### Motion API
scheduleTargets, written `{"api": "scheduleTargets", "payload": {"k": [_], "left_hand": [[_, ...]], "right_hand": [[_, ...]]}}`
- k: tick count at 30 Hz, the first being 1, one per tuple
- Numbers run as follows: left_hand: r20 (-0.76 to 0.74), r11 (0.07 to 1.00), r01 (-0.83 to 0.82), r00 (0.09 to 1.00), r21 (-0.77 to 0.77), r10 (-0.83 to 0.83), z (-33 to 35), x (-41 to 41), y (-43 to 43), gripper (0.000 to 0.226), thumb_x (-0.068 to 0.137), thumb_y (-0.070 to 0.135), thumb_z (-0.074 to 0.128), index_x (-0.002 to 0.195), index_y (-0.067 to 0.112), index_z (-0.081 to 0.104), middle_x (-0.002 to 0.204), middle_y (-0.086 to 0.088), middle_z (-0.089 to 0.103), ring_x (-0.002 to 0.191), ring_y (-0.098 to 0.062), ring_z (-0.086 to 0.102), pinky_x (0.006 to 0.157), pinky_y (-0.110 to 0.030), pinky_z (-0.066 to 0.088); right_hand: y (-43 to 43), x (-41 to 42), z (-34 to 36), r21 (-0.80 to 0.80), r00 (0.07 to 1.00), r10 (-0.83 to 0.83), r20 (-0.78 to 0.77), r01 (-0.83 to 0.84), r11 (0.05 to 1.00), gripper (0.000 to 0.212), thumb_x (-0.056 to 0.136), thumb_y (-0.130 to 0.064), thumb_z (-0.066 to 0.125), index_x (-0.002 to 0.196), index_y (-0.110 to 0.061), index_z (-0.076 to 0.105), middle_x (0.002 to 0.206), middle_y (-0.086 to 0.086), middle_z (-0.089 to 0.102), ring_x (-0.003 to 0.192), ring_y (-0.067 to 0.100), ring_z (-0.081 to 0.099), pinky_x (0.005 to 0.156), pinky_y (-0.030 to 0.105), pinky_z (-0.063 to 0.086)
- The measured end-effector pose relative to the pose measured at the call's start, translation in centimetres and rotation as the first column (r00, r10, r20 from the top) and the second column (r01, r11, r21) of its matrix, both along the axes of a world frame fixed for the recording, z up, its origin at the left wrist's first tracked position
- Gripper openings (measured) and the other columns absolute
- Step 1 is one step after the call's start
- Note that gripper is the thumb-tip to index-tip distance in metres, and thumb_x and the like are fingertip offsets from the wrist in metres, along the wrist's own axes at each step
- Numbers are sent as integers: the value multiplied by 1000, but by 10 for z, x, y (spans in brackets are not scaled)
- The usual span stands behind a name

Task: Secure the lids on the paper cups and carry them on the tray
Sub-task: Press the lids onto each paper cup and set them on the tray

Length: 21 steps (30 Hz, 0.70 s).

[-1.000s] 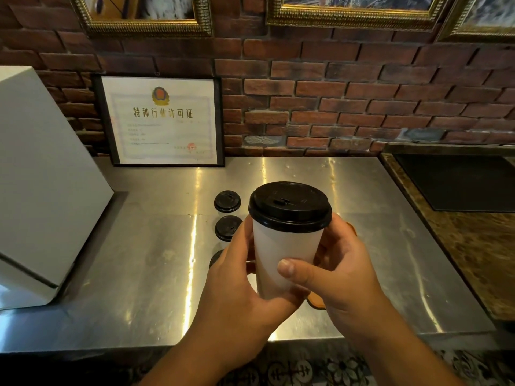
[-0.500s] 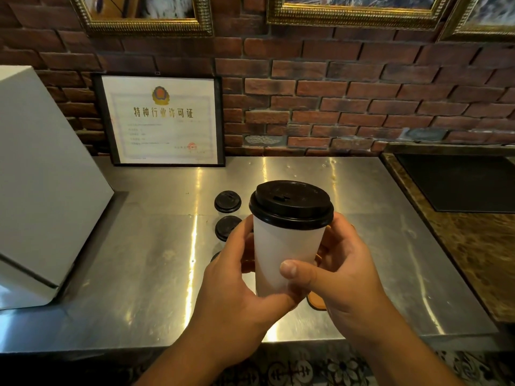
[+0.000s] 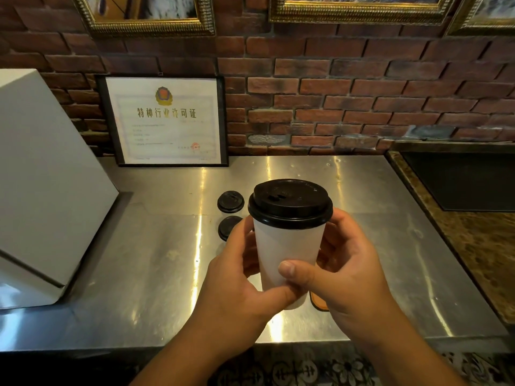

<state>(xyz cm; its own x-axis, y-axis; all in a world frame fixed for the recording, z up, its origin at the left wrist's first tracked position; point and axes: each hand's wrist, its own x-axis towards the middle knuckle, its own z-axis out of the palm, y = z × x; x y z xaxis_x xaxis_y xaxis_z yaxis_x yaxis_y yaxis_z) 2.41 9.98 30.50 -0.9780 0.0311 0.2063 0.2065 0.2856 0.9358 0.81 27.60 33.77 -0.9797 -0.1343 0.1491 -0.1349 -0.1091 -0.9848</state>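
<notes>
Holding a white paper cup (image 3: pixel 288 257) up between both hands, the person stands at a brushed stainless-steel counter (image 3: pixel 139 260). The cup is upright and lifted clear of the metal, with a black plastic lid (image 3: pixel 289 203) seated on its rim. The left hand (image 3: pixel 237 282) curls round the cup's lower left side, thumb running up the wall. The right hand (image 3: pixel 348 271) wraps the other side, its thumb laid across the front of the cup near the base, so both hands grip the cup between them. Below the right hand a corner of an orange-brown tray (image 3: pixel 319 302) peeks out on the counter; the rest of it is hidden. Beyond the left hand, two more round black lids (image 3: pixel 230 201) sit one behind the other on the steel; I cannot tell whether cups are under them. A black-framed certificate (image 3: pixel 167 121) leans against the red brick wall (image 3: pixel 362 93) at the back, a big white box (image 3: pixel 41 190) fills the left side, and a brown stone worktop (image 3: pixel 473 246) adjoins the counter on the right.
</notes>
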Motion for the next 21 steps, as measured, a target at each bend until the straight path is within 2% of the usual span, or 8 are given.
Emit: {"api": "scheduleTargets", "payload": {"k": [6, 8, 11, 13, 16, 18, 20, 21], "left_hand": [[-19, 1000, 18, 1000, -5, -18, 5, -3, 2, 91, 63, 80, 82, 139, 66, 36, 131, 32, 60, 118, 7, 62, 77, -9, 55], [-18, 1000, 25, 1000, 11, -25, 6, -3, 3, 95, 64, 78, 85, 143, 64, 34, 133, 31, 60, 118, 4, 64, 79, -14, 58], [-13, 1000, 17, 1000, 16, -17, 6, -2, 4, 97, 62, 80, 85, 143, 65, 33, 135, 31, 59, 119, 4, 63, 77, -14, 59], [-19, 1000, 22, 1000, 1, -22, 6, -3, 6, 98, 61, 81, 84, 143, 64, 34, 135, 30, 59, 119, 4, 62, 75, -14, 59], [-19, 999, 37, 999, -1, -37, 3, -1, 10, 100, 62, 77, 87, 146, 61, 35, 136, 28, 59, 120, 3, 61, 75, -13, 59], [-36, 1000, 31, 999, -3, -31, 2, 0, 13, 99, 63, 76, 87, 146, 61, 34, 136, 29, 59, 121, 6, 59, 73, -8, 55], [-47, 1000, 25, 999, 4, -25, 2, 1, 15, 99, 64, 75, 88, 147, 60, 35, 135, 29, 60, 121, 6, 59, 72, -6, 54], [-50, 1000, 23, 999, 9, -23, 2, 2, 15, 99, 64, 74, 89, 147, 59, 36, 135, 29, 61, 121, 6, 60, 71, -6, 54]], "right_hand": [[5, -1, 1, 19, 1000, 4, -2, -4, 1000, 76, 60, -32, 97, 128, -45, 64, 123, -8, 74, 117, 16, 72, 82, 28, 64], [8, -3, 3, -18, 999, 35, 19, -35, 999, 70, 66, -35, 93, 129, -42, 65, 124, -4, 74, 119, 20, 71, 85, 30, 64], [11, -6, 12, -113, 996, 26, 84, -16, 993, 76, 69, -67, 85, 133, -32, 65, 128, 2, 74, 123, 24, 69, 95, 39, 58], [13, -9, 20, -165, 993, 16, 113, 3, 986, 82, 66, -82, 77, 131, -33, 68, 131, 3, 74, 126, 23, 68, 101, 41, 54], [12, -13, 27, -155, 994, 42, 106, -26, 988, 69, 79, -71, 74, 134, -31, 66, 132, 3, 73, 128, 23, 67, 97, 31, 59], [10, -12, 26, -175, 992, 73, 106, -54, 983, 63, 89, -57, 69, 141, -23, 59, 134, 8, 71, 130, 30, 65, 98, 39, 58], [7, -9, 25, -235, 988, 124, 93, -100, 967, 78, 84, -60, 77, 146, -18, 54, 136, 15, 68, 128, 33, 65, 97, 48, 57], [6, -7, 24, -262, 986, 149, 77, -124, 957, 86, 81, -62, 80, 148, -17, 52, 135, 16, 67, 122, 29, 69, 93, 46, 58]]}}
